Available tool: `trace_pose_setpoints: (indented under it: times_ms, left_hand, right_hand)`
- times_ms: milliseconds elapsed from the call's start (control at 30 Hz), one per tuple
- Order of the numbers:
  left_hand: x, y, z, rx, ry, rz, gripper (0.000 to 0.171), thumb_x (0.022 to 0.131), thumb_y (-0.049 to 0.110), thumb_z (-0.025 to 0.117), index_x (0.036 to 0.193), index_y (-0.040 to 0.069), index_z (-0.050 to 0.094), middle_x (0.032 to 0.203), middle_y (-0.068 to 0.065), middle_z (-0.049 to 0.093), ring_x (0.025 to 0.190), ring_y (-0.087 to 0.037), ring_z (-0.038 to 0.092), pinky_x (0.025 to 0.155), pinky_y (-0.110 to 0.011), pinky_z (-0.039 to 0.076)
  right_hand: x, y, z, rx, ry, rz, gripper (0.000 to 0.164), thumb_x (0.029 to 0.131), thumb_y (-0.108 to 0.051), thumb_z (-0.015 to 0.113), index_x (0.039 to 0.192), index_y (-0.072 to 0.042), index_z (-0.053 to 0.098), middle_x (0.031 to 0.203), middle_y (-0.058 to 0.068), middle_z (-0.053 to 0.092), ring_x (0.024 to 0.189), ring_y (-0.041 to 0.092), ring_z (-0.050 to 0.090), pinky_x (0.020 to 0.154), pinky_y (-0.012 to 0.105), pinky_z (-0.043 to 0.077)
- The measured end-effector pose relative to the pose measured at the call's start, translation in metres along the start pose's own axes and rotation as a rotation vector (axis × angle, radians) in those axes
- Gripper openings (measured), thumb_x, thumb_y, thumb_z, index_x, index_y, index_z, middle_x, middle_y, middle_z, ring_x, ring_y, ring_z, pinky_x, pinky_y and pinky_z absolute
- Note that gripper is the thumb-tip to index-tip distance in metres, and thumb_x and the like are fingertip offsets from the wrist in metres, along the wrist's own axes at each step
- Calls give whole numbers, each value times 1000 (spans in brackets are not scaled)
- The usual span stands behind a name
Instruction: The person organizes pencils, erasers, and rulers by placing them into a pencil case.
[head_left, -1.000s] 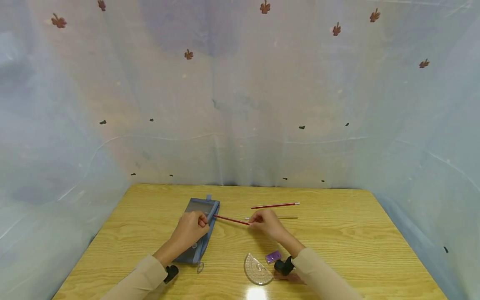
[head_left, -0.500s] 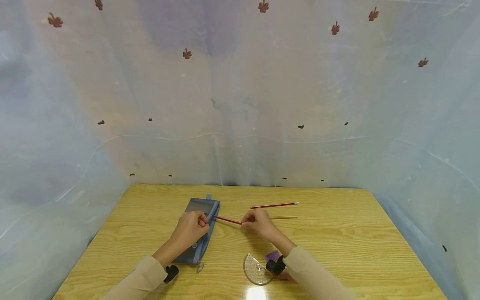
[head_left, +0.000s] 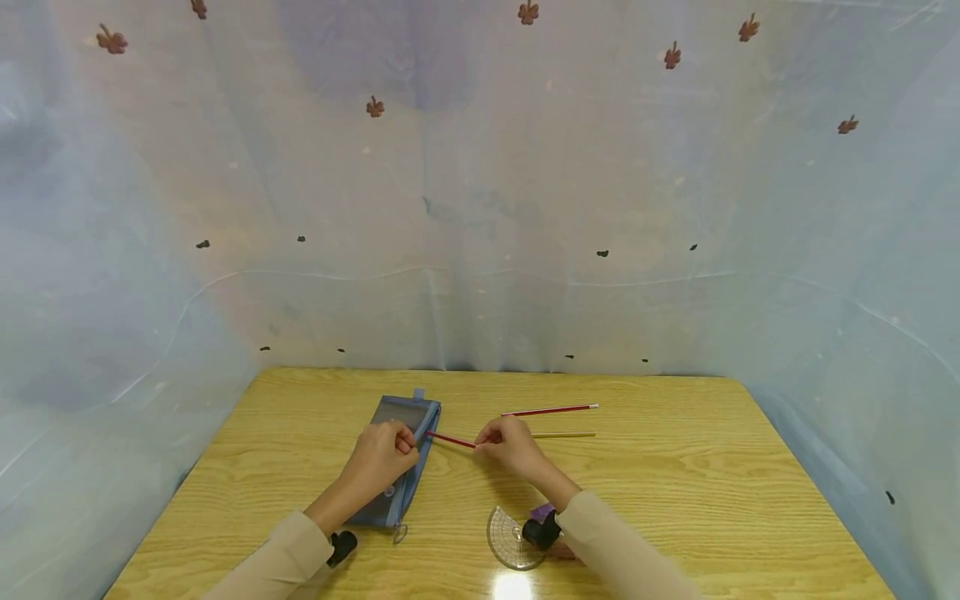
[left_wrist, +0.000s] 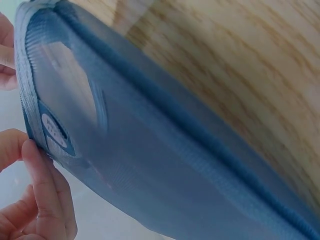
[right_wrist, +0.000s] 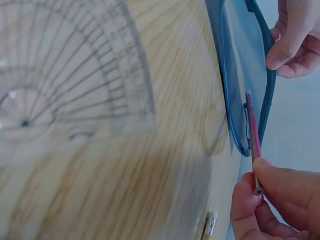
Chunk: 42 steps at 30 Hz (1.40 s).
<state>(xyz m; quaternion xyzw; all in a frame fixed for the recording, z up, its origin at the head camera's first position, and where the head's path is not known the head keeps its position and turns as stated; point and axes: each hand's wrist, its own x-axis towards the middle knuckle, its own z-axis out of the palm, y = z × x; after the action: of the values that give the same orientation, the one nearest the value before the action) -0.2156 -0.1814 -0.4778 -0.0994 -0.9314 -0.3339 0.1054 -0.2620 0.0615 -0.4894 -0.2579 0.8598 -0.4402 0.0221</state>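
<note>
Pouch (head_left: 397, 412) on surface (head_left: 675, 483), mouth toward right grip (head_left: 517, 450); looks chosen for a straight run in. Left grip (head_left: 384, 454) pinching one rim, thumb against fingers, likely to hold the mouth apart. Right grip pinching a red pencil (right_wrist: 252, 115) close to its near end, probably to leave the front length free. Far end at the opening and seemingly just inside, per right wrist view; depth hard to read. Spare red pencil (head_left: 551, 411) and gold pencil (head_left: 566, 434) lying past right grip, within easy reach. Protractor (head_left: 504, 537) nearer the body, partly under the wrist camera (head_left: 542, 531).
</note>
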Motion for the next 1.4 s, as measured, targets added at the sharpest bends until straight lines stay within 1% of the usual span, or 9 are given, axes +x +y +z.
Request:
trace_pose_setpoints:
  times_ms: [167, 267, 500, 667, 833, 967, 1100, 1200, 1400]
  left_hand:
    - [-1, 0, 0, 0, 2, 8, 17, 80, -2, 76, 75, 10, 64, 66, 7, 57, 58, -5, 54, 52, -21, 50]
    - [-1, 0, 0, -7, 0, 6, 18, 80, -2, 76, 75, 10, 64, 66, 7, 57, 58, -5, 54, 52, -21, 49]
    - [-1, 0, -1, -26, -16, -16, 18, 81, -2, 75, 76, 12, 64, 67, 7, 57, 58, -6, 54, 51, -21, 49]
    - [0, 2, -2, -26, -23, -15, 17, 82, -2, 74, 76, 12, 64, 67, 7, 57, 58, -5, 54, 51, -22, 49]
    - [2, 2, -2, -28, -17, -5, 17, 81, -2, 73, 76, 12, 65, 66, 7, 57, 57, -5, 54, 51, -22, 49]
    - [3, 3, -2, -33, -19, -10, 16, 82, -1, 73, 76, 11, 65, 66, 7, 58, 57, -5, 55, 52, -22, 50]
    - [3, 4, -2, -30, -20, -16, 15, 82, -1, 74, 77, 11, 66, 67, 7, 58, 58, -5, 55, 52, -22, 50]
    - [2, 5, -2, -26, -19, -12, 15, 81, -1, 75, 76, 11, 66, 67, 7, 58, 58, -5, 55, 52, -22, 50]
    - [2, 7, -2, -31, -16, -15, 16, 81, -1, 75, 76, 11, 66, 67, 7, 59, 59, -5, 56, 52, -22, 51]
  right_hand:
    - [2, -6, 3, 23, 4, 27, 6, 88, 4, 72, 83, 4, 74, 74, 9, 68, 63, 11, 56, 55, 21, 48]
    - [4, -8, 6, 34, 9, 51, 6, 89, 4, 72, 83, 4, 74, 73, 7, 67, 62, 9, 54, 54, 21, 47]
    - [6, -10, 13, 54, 25, 93, 5, 89, 2, 73, 85, 4, 74, 75, 7, 67, 63, 8, 55, 54, 20, 48]
    - [8, -12, 17, 59, 39, 91, 4, 89, 2, 73, 85, 4, 73, 77, 9, 68, 64, 10, 57, 54, 21, 49]
    - [12, -12, 20, 58, 50, 102, 6, 89, 2, 72, 83, 2, 73, 75, 5, 67, 62, 8, 55, 54, 21, 49]
    - [15, -12, 22, 50, 63, 112, 7, 89, 2, 73, 82, 2, 74, 74, 4, 67, 61, 7, 55, 53, 21, 49]
    - [17, -13, 24, 41, 72, 117, 6, 88, 2, 73, 82, 4, 74, 74, 6, 67, 62, 8, 56, 54, 20, 49]
    - [17, -15, 26, 55, 73, 116, 6, 88, 3, 73, 82, 5, 73, 75, 8, 68, 62, 9, 57, 53, 20, 49]
    - [18, -18, 30, 71, 89, 107, 7, 87, 4, 74, 80, 4, 73, 72, 7, 67, 60, 8, 57, 52, 19, 48]
